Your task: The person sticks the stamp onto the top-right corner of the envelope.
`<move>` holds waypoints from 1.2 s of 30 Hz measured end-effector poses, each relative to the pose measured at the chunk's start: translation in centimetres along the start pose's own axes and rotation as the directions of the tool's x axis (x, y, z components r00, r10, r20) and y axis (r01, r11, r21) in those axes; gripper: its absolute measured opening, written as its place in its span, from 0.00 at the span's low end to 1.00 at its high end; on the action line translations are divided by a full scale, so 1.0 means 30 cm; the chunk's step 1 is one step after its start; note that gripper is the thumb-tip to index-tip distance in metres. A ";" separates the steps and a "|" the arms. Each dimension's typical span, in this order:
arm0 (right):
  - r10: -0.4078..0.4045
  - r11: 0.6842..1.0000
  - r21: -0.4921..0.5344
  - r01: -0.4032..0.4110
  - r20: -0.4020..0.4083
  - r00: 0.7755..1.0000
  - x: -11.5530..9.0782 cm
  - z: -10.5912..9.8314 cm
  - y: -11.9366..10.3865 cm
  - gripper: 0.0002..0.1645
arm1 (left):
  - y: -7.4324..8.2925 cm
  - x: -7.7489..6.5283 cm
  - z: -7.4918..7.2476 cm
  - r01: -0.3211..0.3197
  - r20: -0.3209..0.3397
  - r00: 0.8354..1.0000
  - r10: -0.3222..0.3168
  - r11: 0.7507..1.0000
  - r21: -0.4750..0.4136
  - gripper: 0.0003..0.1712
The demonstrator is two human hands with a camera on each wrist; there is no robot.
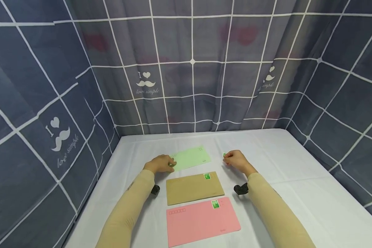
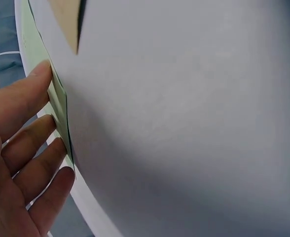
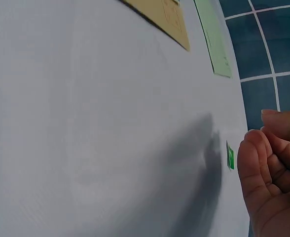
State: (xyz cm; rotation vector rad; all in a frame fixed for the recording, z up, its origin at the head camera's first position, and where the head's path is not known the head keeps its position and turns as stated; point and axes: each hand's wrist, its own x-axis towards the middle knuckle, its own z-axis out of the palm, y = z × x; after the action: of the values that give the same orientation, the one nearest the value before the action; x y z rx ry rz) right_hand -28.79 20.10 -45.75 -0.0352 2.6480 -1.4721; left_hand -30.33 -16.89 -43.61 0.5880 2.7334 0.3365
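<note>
My left hand (image 1: 161, 163) is at the left end of a light green envelope (image 1: 190, 157). In the left wrist view its thumb (image 2: 34, 84) and fingertips touch the envelope along its end. My right hand (image 1: 238, 160) is to the right of that envelope, thumb and fingers drawn together. A small green stamp (image 1: 224, 155) shows just beyond the right fingertips. In the right wrist view a narrow gap separates the stamp (image 3: 230, 156) from the nearest finger. Whether the fingers hold anything is hidden.
A brown envelope (image 1: 192, 187) with a green stamp at its upper right lies nearer me. Nearest is a pink envelope (image 1: 201, 222), also stamped. The white-covered table (image 1: 297, 165) meets dark gridded curtains (image 1: 173, 41) at the back and sides.
</note>
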 end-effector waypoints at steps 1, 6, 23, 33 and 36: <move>0.004 1.000 -0.013 -0.004 -0.002 1.000 0.002 -0.005 0.005 0.09 | 0.001 0.000 0.004 -0.005 0.000 1.000 0.005 1.000 0.001 0.27; 0.015 0.999 -0.051 -0.015 -0.003 1.000 0.010 -0.027 0.029 0.10 | 0.005 -0.006 0.023 -0.016 0.008 1.000 0.016 1.000 -0.005 0.27; 0.028 0.996 -0.086 -0.033 -0.061 0.998 0.020 -0.053 0.033 0.12 | 0.009 -0.024 0.019 -0.019 0.002 1.000 0.019 1.000 -0.021 0.27; 0.067 0.993 -0.096 -0.074 -0.077 0.995 0.030 -0.068 0.041 0.12 | 0.018 -0.045 0.026 -0.020 -0.007 1.000 0.020 0.999 -0.041 0.27; 0.073 0.990 -0.114 -0.081 -0.075 0.995 0.033 -0.075 0.042 0.12 | 0.023 -0.050 0.028 -0.024 -0.005 1.000 0.024 0.999 -0.037 0.27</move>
State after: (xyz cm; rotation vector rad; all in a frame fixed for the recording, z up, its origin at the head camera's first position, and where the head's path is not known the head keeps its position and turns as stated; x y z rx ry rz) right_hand -29.97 22.61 -45.73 0.1104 2.7547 -1.3171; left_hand -28.49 -16.81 -43.78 0.6110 2.7204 0.3934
